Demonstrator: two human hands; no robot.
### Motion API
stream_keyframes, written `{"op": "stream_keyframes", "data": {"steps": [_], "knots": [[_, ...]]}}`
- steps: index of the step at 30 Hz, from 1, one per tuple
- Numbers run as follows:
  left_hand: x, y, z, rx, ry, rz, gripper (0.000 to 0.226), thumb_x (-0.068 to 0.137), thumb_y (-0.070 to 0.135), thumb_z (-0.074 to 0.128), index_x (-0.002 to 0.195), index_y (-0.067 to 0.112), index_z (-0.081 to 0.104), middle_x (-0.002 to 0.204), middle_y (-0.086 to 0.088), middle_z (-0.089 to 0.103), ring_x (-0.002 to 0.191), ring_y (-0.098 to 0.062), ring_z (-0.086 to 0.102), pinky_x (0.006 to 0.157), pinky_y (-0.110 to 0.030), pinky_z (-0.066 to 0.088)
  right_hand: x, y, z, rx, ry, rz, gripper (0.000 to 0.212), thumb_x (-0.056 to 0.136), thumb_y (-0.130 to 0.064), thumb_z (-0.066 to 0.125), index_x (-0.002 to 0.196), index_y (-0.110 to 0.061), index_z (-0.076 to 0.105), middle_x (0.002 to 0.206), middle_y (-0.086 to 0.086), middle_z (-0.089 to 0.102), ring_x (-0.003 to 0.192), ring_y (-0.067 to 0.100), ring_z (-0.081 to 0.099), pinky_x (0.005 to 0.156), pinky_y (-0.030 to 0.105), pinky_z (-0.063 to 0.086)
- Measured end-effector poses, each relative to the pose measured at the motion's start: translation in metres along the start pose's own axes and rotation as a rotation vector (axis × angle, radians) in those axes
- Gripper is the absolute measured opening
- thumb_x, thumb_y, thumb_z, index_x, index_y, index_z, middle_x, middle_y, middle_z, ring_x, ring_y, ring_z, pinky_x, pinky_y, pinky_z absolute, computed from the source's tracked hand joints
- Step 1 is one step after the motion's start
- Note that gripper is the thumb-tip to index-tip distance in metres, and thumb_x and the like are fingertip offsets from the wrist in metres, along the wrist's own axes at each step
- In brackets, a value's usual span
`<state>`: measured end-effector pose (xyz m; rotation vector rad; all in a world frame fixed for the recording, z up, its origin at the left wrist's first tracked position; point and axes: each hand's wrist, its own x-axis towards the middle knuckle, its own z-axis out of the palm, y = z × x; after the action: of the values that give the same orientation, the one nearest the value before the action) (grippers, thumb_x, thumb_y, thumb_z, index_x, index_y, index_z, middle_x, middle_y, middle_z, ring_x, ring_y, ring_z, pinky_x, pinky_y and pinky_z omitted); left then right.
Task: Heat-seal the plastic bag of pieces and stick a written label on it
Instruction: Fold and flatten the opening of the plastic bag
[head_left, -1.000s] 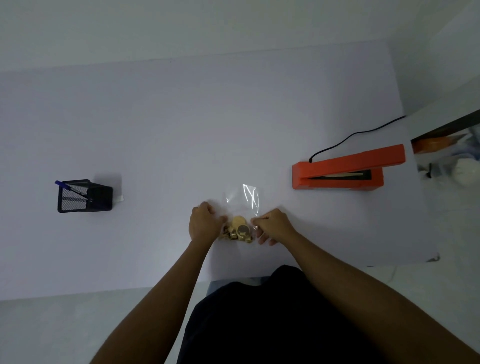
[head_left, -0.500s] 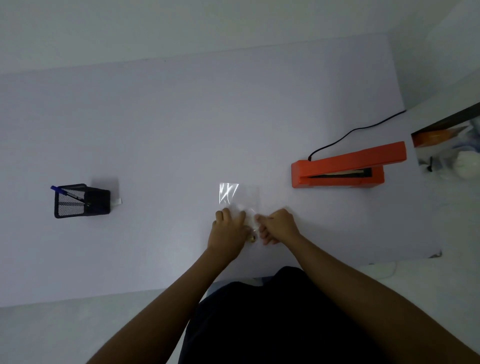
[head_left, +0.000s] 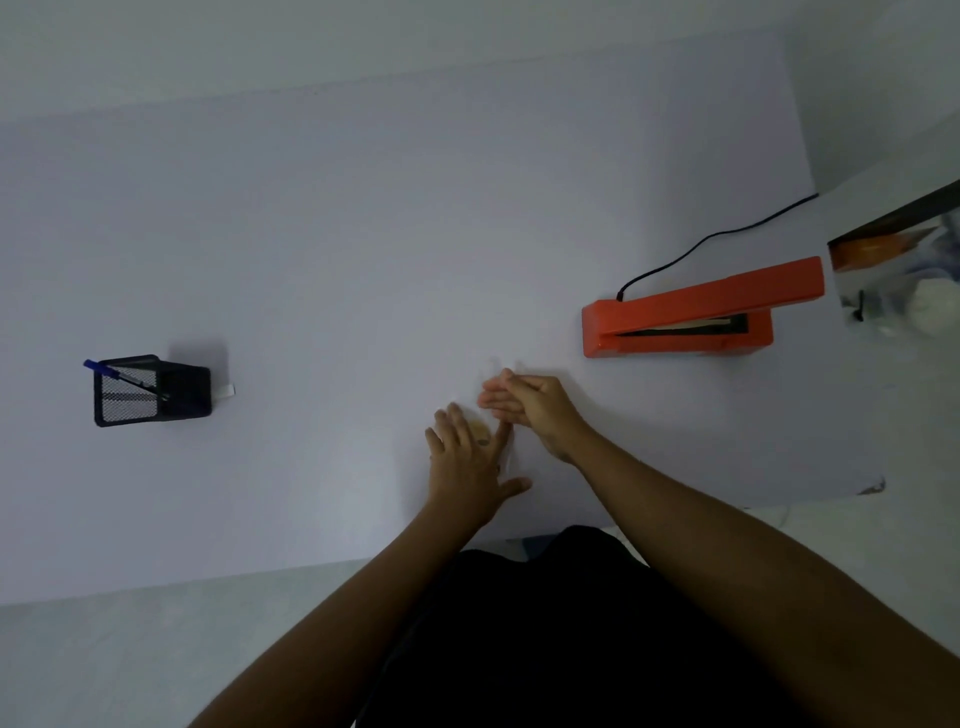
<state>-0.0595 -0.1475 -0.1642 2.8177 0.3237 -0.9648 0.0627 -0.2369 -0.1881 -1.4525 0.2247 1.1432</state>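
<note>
The clear plastic bag (head_left: 496, 366) lies flat on the white table (head_left: 363, 234), mostly hidden under both hands and hard to make out. A few gold pieces (head_left: 481, 431) show between the fingers of my left hand (head_left: 467, 462), which rests flat on them with fingers spread. My right hand (head_left: 530, 408) lies palm down on the bag's far part, fingers straight and together. The orange heat sealer (head_left: 675, 325) stands to the right, its arm raised. A small white label (head_left: 228, 389) peeks out beside the pen holder.
A black mesh pen holder (head_left: 150, 392) with a blue pen (head_left: 122, 375) stands at the left. The sealer's black cable (head_left: 717, 239) runs off the right table edge. A shelf with orange and white items (head_left: 893, 270) is at the far right.
Both hands have let go of the bag's sides and now lie flat on it. My right hand has slid forward over the bag. The pieces are now largely covered.
</note>
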Motion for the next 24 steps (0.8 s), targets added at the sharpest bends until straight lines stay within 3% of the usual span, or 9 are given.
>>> {"op": "stream_keyframes", "data": {"steps": [4,12,18,24], "knots": [[-0.001,-0.002,0.001,-0.01,-0.016,0.006,0.098,0.08,0.085,0.033,0.156,0.035,-0.002,0.157,-0.038,-0.005,0.145,-0.056,0.001,0.115,-0.065,0.012,0.018,-0.016,-0.008,0.028,0.042,0.007,0.044,0.106,-0.032,0.044,0.118,0.005,0.066,0.108,0.021,0.075,0.1,0.028,0.074,0.097,0.043,0.057],[0.001,-0.003,0.001,-0.016,-0.022,0.003,0.103,0.075,0.087,0.038,0.155,0.037,-0.002,0.158,-0.035,-0.005,0.144,-0.056,0.001,0.115,-0.067,0.012,0.029,-0.031,-0.005,0.005,0.176,-0.169,0.038,0.105,-0.025,0.05,0.114,0.007,0.068,0.106,0.02,0.075,0.099,0.028,0.075,0.096,0.042,0.057],[0.002,-0.002,-0.001,0.009,-0.005,0.008,0.107,0.074,0.088,0.037,0.156,0.033,-0.004,0.158,-0.036,0.0,0.144,-0.056,0.005,0.113,-0.068,0.014,0.009,-0.005,0.014,-0.079,-0.092,-0.045,0.041,0.106,-0.026,0.046,0.115,0.007,0.067,0.105,0.022,0.075,0.098,0.03,0.075,0.093,0.04,0.059],[0.001,-0.002,-0.001,0.018,-0.03,0.013,0.106,0.073,0.089,0.037,0.156,0.035,-0.002,0.157,-0.038,-0.003,0.144,-0.057,0.004,0.113,-0.069,0.013,0.032,-0.02,0.007,-0.115,-0.036,-0.03,0.043,0.106,-0.029,0.045,0.118,0.006,0.066,0.108,0.021,0.074,0.097,0.028,0.075,0.092,0.039,0.059]]}}
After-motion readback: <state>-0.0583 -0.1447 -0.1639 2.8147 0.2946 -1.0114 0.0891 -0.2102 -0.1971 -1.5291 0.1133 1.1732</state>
